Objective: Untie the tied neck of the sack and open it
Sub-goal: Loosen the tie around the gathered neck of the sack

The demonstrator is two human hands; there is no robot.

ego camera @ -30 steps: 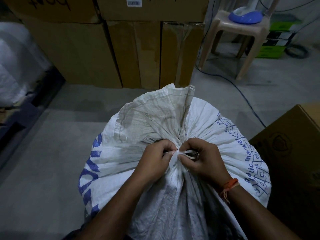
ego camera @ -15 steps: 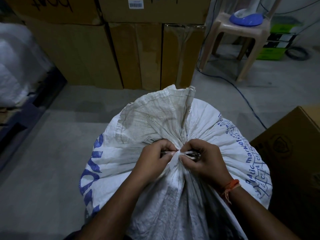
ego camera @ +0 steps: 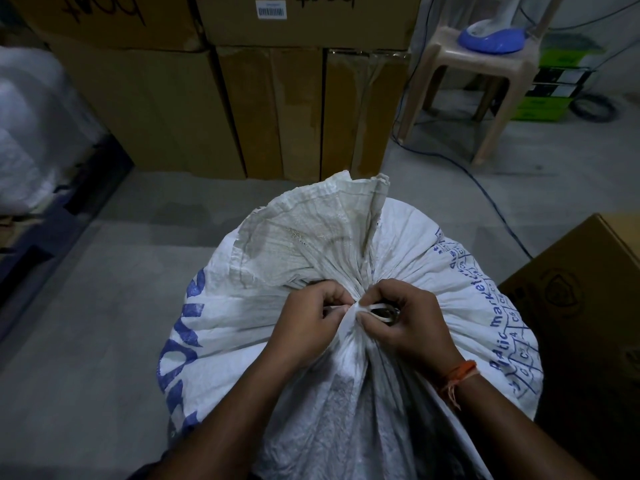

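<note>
Both hands are right on the knot. The white woven sack (ego camera: 346,271) stands in the near centre of the floor, its neck bunched tight, loose top flap fanning away toward the far side. The left hand (ego camera: 304,327) has its fingers curled in, pinching a pale strip of the tie (ego camera: 375,311) at the gathered neck. The right hand (ego camera: 408,323) is curled too, thumb and fingers clamped on the same tie just right of the knot; an orange thread bracelet (ego camera: 459,374) sits on that wrist. The neck is tied, not open.

Writing now: blue print runs down the sack's left side in big letters, only partly readable. On the right side, smaller blue text includes "market", with a grid of boxed letters and numbers below it, too creased to read in full. The stacked cardboard boxes (ego camera: 277,98) at the far wall carry black marker scrawl, and a white barcode label (ego camera: 272,9) on the top one is too small to read.

Room to move: bare grey floor (ego camera: 86,323) lies open to the left of the sack and between it and the boxes. On the right, another cardboard box (ego camera: 588,306) stands just beside the sack. At far right a beige plastic stool (ego camera: 478,74) holds a blue-and-white object, with a blue cable (ego camera: 485,192) trailing across the floor toward the near box.
</note>
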